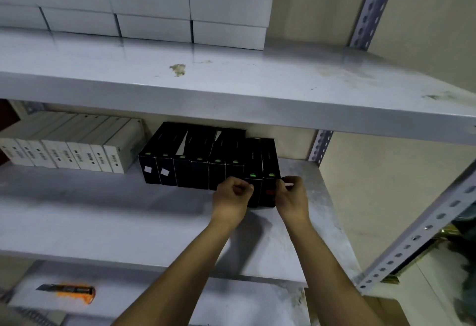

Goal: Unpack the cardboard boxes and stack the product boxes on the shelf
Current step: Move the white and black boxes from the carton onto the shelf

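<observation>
Near middle shelf (103, 209) right end: left hand (231, 196) and right hand (292, 196), fingers curled, pinch two black product boxes (261, 171); push both back evenly, flush with black row (190, 168)

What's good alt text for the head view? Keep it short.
Both hands, left and right, grip two black product boxes at the right end of a black row on the middle shelf. White boxes stand left; an orange utility knife lies below.
</observation>
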